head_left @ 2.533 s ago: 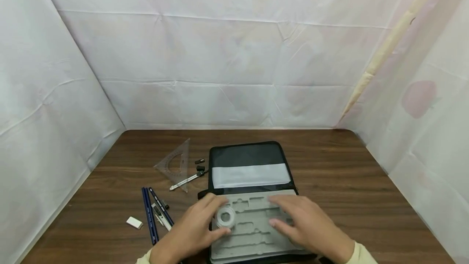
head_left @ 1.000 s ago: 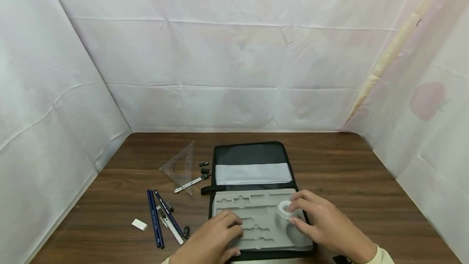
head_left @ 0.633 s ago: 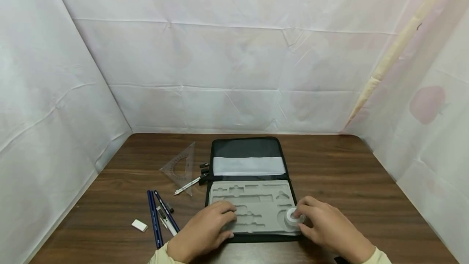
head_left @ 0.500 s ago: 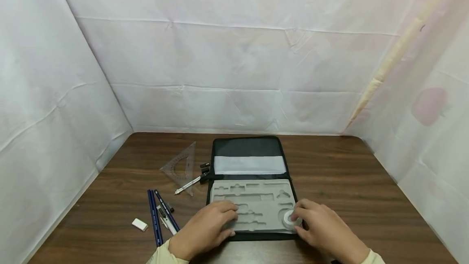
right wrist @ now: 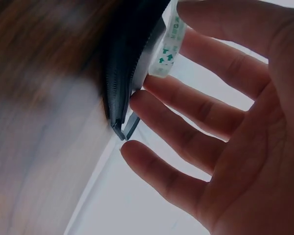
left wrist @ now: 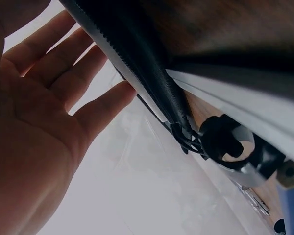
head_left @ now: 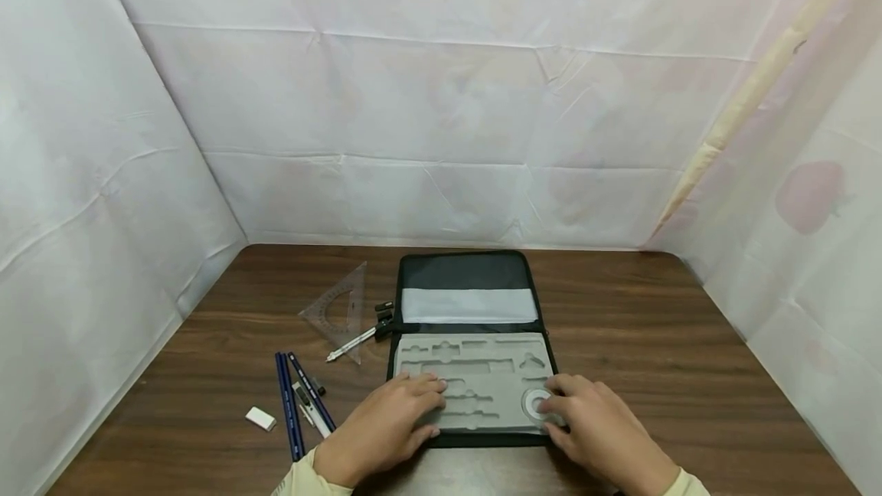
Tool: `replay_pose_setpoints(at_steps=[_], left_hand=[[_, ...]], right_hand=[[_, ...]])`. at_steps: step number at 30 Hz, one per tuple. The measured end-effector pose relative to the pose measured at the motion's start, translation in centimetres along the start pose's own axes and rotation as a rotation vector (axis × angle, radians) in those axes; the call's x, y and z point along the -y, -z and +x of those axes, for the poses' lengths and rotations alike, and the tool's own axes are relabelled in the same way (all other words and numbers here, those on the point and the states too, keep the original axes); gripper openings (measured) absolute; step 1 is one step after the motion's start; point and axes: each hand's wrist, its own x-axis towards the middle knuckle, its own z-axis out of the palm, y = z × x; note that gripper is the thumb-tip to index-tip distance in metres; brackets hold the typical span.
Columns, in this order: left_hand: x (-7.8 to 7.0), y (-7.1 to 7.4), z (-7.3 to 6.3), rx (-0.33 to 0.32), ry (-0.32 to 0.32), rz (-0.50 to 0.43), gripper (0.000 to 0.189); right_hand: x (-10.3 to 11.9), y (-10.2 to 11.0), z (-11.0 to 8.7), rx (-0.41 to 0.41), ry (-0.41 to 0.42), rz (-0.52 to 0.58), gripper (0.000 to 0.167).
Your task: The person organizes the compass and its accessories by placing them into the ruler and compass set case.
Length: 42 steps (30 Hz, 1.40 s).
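Observation:
An open black zip case lies on the table, its grey moulded tray nearest me with many shaped recesses. A roll of clear tape sits at the round recess in the tray's lower right. My right hand has its thumb and fingertips on the roll, fingers fairly straight. In the right wrist view the tape shows green arrows, its edge above the tray, the thumb against it. My left hand rests on the tray's left side, fingers extended; in the left wrist view its fingertips reach the case edge.
Left of the case lie a clear set square, a compass and small black pieces. Nearer are blue pencils, a slim white tool and a white eraser. White cloth walls surround the table.
The tape roll went from my left hand to my right, then across to the round recess at the tray's lower right. The case shifted slightly away from me. My left hand settled on the tray.

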Motion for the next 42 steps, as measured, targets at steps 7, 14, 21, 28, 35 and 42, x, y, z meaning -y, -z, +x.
replay_pose_setpoints(at_steps=[7, 14, 21, 28, 35, 42], left_hand=[[-0.3, -0.1, -0.1, 0.032, 0.030, 0.006, 0.027], [-0.3, 0.2, -0.5, 0.059, 0.062, -0.089, 0.030], [-0.1, 1.3, -0.9, -0.047, 0.129, 0.024, 0.039], [0.0, 1.4, -0.9, 0.038, 0.220, -0.020, 0.042], [0.2, 0.9, -0.6, 0.057, 0.184, -0.035, 0.043], [0.4, 0.8, -0.7, 0.039, 0.138, -0.063, 0.042]], right_hand=[[0.4, -0.3, -0.2, 0.008, 0.020, 0.022, 0.017], [0.7, -0.3, 0.1, 0.040, 0.011, 0.034, 0.011], [0.9, -0.6, 0.2, -0.020, -0.030, 0.051, 0.021], [0.8, -0.5, 0.2, 0.018, -0.069, 0.070, 0.024], [0.0, 0.6, -0.1, 0.062, -0.094, 0.066, 0.019], [-0.7, 0.4, -0.1, -0.048, -0.042, -0.013, 0.020]])
